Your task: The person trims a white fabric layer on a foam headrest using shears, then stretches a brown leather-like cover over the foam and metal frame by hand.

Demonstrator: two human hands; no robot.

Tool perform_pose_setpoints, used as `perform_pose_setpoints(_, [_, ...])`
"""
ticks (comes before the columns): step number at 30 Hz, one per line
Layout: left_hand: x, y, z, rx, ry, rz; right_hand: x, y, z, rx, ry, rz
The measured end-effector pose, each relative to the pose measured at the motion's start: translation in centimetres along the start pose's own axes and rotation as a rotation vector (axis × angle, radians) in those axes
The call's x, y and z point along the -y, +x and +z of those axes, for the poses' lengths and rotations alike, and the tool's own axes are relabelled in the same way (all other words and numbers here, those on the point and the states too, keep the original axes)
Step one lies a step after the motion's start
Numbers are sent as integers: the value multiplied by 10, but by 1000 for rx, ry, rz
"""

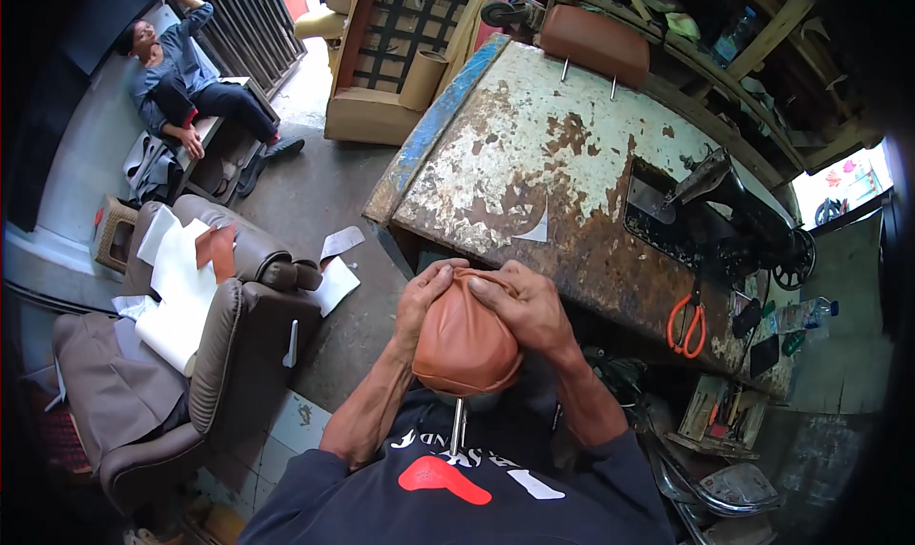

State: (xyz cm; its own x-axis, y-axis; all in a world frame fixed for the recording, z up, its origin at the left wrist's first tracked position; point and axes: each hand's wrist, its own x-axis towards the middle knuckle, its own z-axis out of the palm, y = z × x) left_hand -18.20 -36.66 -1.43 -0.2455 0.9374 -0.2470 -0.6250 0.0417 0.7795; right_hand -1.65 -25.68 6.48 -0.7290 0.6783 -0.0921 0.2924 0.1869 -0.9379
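I hold a tan leather-covered headrest (464,340) against my chest, its metal posts (459,421) pointing down toward my shirt. My left hand (419,302) grips the upper left edge of the cover with bent fingers. My right hand (524,312) grips the upper right, its thumb pressed onto the bunched, creased leather. Just beyond my hands is the edge of a worn workbench (467,192). A second brown headrest (593,50) stands at its far side with two posts showing.
A black sewing machine (724,202), orange-handled scissors (686,326) and bottles (801,316) occupy the bench's right side. A brown recliner (229,354) with white sheets stands left, paper pieces (334,283) on the floor. A person (181,88) sits upper left; an upholstered frame (381,116) is behind.
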Motion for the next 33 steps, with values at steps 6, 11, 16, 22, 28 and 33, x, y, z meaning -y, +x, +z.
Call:
perform_pose_setpoints(6, [17,8,21,-19,-421,-47,-1,24,-21,127,-15,202])
perform_pose_setpoints(11, [-1,2,20,-86,-251,90,-2,11,-12,-23,19,35])
perform_pose_setpoints(16, [-30,-19,24,-209,391,175,-46,-7,1,78,781,13])
perform_pose_setpoints(22, [-2,-11,-6,-99,-4,-125,-45,-15,27,-73,744,98])
perform_pose_setpoints(28, [62,-22,-33,-77,-332,-221,-67,-8,38,-22,634,246])
perform_pose_setpoints(33, [49,-28,-32,-100,-249,-302,-56,-2,32,-52,75,430])
